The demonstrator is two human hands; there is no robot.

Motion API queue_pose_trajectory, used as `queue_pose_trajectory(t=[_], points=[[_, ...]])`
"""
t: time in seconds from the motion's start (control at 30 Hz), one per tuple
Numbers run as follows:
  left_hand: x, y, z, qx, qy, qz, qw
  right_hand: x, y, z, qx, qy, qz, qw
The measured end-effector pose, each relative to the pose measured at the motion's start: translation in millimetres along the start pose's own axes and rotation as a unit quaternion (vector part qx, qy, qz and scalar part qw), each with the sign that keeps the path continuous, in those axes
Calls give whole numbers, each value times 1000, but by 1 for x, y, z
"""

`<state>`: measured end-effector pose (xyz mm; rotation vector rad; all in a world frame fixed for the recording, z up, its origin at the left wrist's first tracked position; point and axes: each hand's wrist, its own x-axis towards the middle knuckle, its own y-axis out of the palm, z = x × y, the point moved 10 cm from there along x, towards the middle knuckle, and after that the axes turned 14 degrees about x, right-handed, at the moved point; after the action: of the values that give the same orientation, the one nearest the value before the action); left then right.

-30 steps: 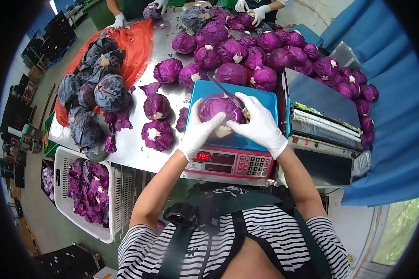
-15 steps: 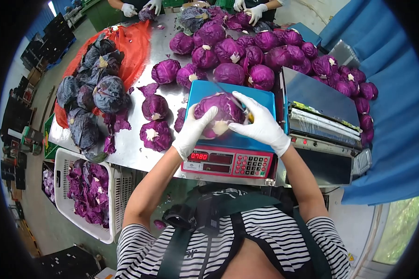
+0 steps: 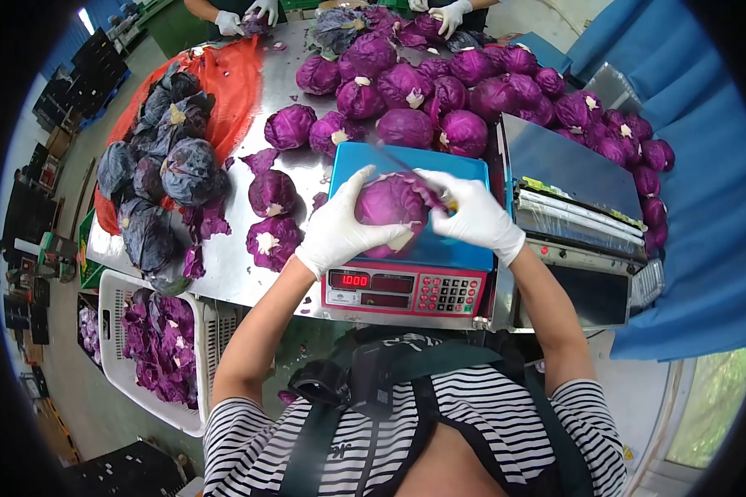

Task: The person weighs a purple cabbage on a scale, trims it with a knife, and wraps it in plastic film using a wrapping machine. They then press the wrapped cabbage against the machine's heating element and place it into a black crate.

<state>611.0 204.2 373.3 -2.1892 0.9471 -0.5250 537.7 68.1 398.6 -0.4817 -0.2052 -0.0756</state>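
A purple cabbage [image 3: 387, 201] is held over the blue weighing pan [image 3: 464, 166] of a scale. White-gloved, my left hand [image 3: 340, 222] wraps its left side, the thumb reaching across the lower front. My right hand [image 3: 475, 217], gloved too, grips a knife [image 3: 399, 159] with a bit of yellow at its handle, and its blurred blade points up and left. Beside those fingers a loosened outer leaf [image 3: 423, 192] curls off the cabbage's right side. Red digits on the scale display [image 3: 356, 281] read 1.000.
Many trimmed cabbages [image 3: 404, 128] cover the metal table's back and right. Dark untrimmed cabbages [image 3: 192, 171] lie on red netting [image 3: 237, 83] at left. A white basket [image 3: 113, 356] holds leaves. A film-wrapping machine [image 3: 572, 178] stands right of the scale. Two people's gloved hands [image 3: 452, 15] work at the far edge.
The cabbage has turned in my left hand, whose grip has shifted, and a leaf has peeled away on its right. The display has gone from 0.780 to 1.000.
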Motion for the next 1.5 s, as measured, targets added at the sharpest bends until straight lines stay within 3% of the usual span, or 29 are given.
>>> queue_pose_trajectory(t=[0.03, 0.1, 0.17, 0.23, 0.3, 0.43, 0.5, 0.57, 0.63, 0.67, 0.7, 0.77, 0.83, 0.9, 0.93, 1.03, 1.1, 1.17, 1.23, 1.27, 1.3, 1.37, 1.43, 1.5], points=[[-2, 2, 3, -29, 5, 3, 1000, 4, -14, 4, 17, -20, -52, 998], [-9, 1, -3, -82, 52, -12, 995, 12, -36, -19, -17, 37, -108, 993], [-15, 0, -10, -91, 81, -18, 992, 28, -50, -23, -57, 8, -149, 987], [-14, -1, -8, -75, 84, -22, 993, 46, -63, -53, 83, 94, -178, 976], [-12, -4, -10, -59, 87, -28, 994, 64, -61, -50, 85, 65, -191, 976], [-9, 10, -15, -61, 67, 69, 994, 78, -71, -61, 37, 55, -230, 971], [-8, 3, -11, -82, 102, -17, 991, 76, -57, -61, 15, 105, -159, 982], [-6, 3, -8, -72, 90, -1, 993, 59, -25, -19, 243, 62, -94, 963], [-7, 2, -12, -81, 115, -7, 990, 49, 6, 1, 133, 58, 106, 984], [-8, 1, -14, -82, 114, -7, 990, 49, 13, 4, 31, -15, 121, 992], [-8, 1, -17, -80, 114, 3, 990, 47, 12, 0, 38, 0, 108, 993], [-8, 3, -20, -76, 117, 17, 990, 53, 14, -26, 79, 123, 127, 981], [-8, 0, -25, 6, 149, -9, 989, 59, 14, -19, 86, 76, 106, 988], [-9, 4, -25, 19, 154, 11, 988, 67, 5, 7, -171, -94, 29, 980], [-10, 9, -25, 30, 158, 32, 986, 70, 4, 5, -143, -114, 2, 983], [-17, 10, -26, 20, 174, 22, 984, 79, -1, -16, -194, -81, -55, 976], [-26, 3, -34, 65, 220, -45, 972, 88, -10, -44, -187, -57, -71, 978], [-33, 7, -25, 81, 210, -45, 973, 84, -51, -72, -112, -28, -215, 970], [-27, 10, 27, -143, 82, -56, 985, 74, -97, -92, -33, 27, -338, 940], [-30, 3, 23, -121, 98, -68, 985, 77, -96, -105, -26, 67, -325, 943], [-21, 20, 68, -304, -55, -89, 947, 76, -111, -91, -99, -23, -317, 943], [-20, 24, 75, -380, -120, -130, 908, 54, -94, -39, -154, -62, -320, 933], [-23, 25, 49, -442, -162, -98, 877, 39, -49, -56, 137, 109, -202, 964], [-32, 31, 52, -453, -223, -136, 852, 14, 1, -56, 243, 216, -113, 939]])
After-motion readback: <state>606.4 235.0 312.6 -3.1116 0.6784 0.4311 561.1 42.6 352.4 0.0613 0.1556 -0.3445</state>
